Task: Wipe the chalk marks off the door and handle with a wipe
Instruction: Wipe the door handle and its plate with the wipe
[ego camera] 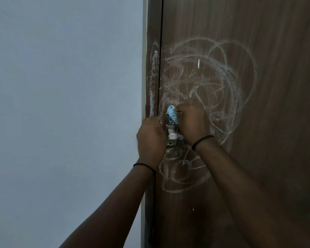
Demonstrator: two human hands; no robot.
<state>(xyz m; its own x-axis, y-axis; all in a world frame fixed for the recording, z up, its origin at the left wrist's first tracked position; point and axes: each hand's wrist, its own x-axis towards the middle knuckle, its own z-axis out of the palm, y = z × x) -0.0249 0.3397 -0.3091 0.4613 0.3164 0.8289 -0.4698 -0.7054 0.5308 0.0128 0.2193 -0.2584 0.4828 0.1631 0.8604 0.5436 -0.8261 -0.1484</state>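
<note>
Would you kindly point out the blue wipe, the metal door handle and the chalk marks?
blue wipe [172, 114], head view, middle of the crumpled cloth.
metal door handle [171, 134], head view, plate between the hands.
chalk marks [220, 76], head view, scribble above the handle.

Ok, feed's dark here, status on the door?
Right hand holds wipe on handle. Left hand steadies handle. Chalk marks remain. Nothing blocking.
</note>
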